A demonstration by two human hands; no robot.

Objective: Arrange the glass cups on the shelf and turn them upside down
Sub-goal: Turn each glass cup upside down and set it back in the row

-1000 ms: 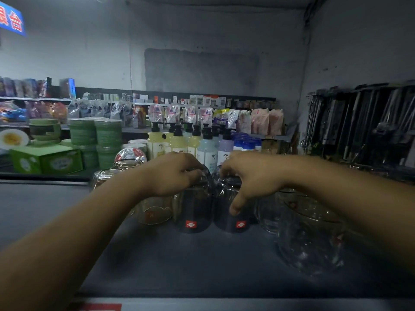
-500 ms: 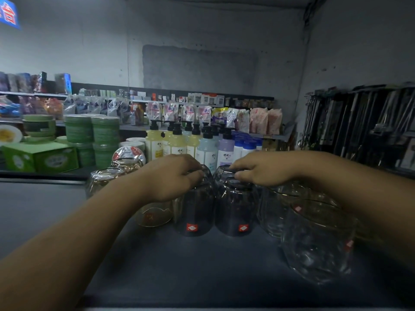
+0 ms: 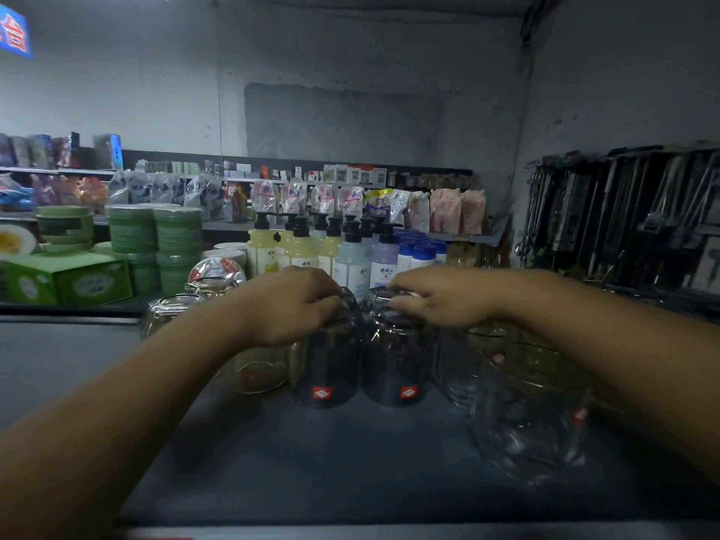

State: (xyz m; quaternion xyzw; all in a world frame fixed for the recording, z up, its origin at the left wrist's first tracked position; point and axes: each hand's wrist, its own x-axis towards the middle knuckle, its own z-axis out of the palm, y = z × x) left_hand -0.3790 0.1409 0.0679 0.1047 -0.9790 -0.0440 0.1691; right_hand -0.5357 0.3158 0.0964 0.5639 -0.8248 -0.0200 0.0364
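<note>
You face a dim shop aisle. A grey plaster wall (image 3: 350,52) rises behind the goods, with a darker patched rectangle (image 3: 343,122) at its middle. A side wall (image 3: 623,72) meets it at the corner on your right. A blue sign (image 3: 13,37) with red characters glows at upper left. Long back shelves (image 3: 58,171) run along the wall, packed with pouches and boxes. A tool rack (image 3: 623,212) of hanging metal fills the right. The dark grey shelf top (image 3: 311,461) spreads below you.
</note>
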